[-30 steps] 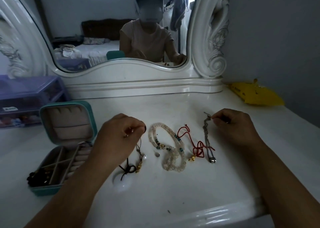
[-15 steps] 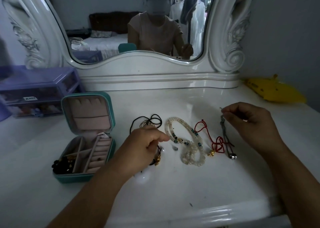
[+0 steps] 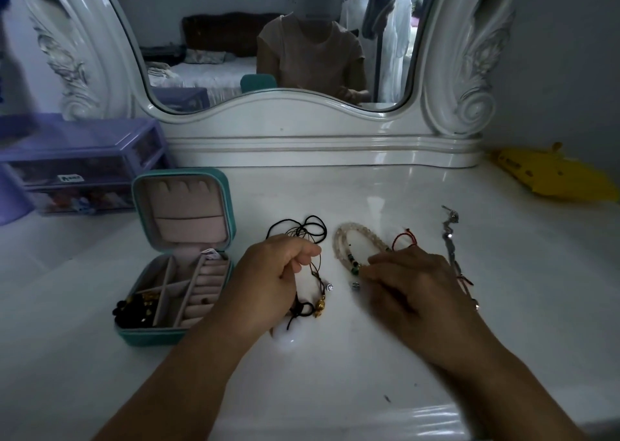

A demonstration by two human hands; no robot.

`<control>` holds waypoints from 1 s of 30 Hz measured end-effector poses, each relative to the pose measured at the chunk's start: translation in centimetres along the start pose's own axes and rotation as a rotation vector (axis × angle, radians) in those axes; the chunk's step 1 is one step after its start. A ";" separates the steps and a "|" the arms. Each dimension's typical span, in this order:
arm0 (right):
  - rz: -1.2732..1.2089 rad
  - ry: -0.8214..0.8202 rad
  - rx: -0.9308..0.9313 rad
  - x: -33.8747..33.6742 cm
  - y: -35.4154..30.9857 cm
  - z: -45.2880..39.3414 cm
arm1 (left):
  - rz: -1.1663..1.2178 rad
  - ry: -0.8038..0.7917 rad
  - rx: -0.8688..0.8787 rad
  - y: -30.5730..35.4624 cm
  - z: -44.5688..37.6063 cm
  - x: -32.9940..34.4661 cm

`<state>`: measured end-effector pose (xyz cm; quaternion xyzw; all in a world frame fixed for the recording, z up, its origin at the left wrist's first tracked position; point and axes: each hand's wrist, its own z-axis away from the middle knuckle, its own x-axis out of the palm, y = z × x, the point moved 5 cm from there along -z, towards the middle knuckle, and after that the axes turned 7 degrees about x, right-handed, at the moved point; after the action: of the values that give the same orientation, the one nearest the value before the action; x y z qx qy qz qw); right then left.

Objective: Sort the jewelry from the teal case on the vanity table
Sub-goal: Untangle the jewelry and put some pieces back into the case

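On the table point(image 3: 385, 199), left of centre, the teal case point(image 3: 181, 259) stands open, its lid propped upright so the padded compartments face the person; dark beads point(image 3: 132, 309) lie in the near-left compartment, the ring rolls beside them look mostly bare. Jewelry lies in a row to the case's right, each piece apart from the next, which looks like deliberate spacing for sorting.

Just right of the case, the left hand point(image 3: 271, 283) has its fingers curled, pinching a thin brown cord point(image 3: 317, 269) that runs down to a gold charm point(image 3: 318, 308); a black cord point(image 3: 302, 227) is looped on the far side of the hand and a white pendant point(image 3: 285, 338) shows under its near side. Pinching likely keeps the cord clear of the black one while it is drawn straight.

Right of that lies a pale bead strand point(image 3: 349, 236), doubled over. The right hand point(image 3: 412, 293) reaches across to it, fingertips at its green beads; motion blur hides whether they grip or only touch. A small silver bead point(image 3: 355, 285) sits just by them. The hand partly covers a red cord point(image 3: 404, 239). Farthest right, a grey chain point(image 3: 449, 239) is laid out straight.

Beyond stand the mirror point(image 3: 275, 54), purple drawers point(image 3: 84, 162) at far left and a yellow thing point(image 3: 553, 175) at far right.
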<state>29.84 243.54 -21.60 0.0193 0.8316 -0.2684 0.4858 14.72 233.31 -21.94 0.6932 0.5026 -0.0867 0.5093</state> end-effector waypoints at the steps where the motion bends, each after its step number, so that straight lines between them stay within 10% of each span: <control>1: 0.043 -0.014 0.005 0.2 0.1 0.0 | 0.002 0.007 -0.005 -0.1 0.0 0.0; 30: 0.030 0.034 -0.035 -0.2 -0.3 0.9 | 0.054 -0.336 -0.096 1.5 1.0 0.8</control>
<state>30.57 242.89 -21.69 0.0278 0.8438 -0.2462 0.4761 16.70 233.02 -21.97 0.6570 0.3955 -0.1635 0.6207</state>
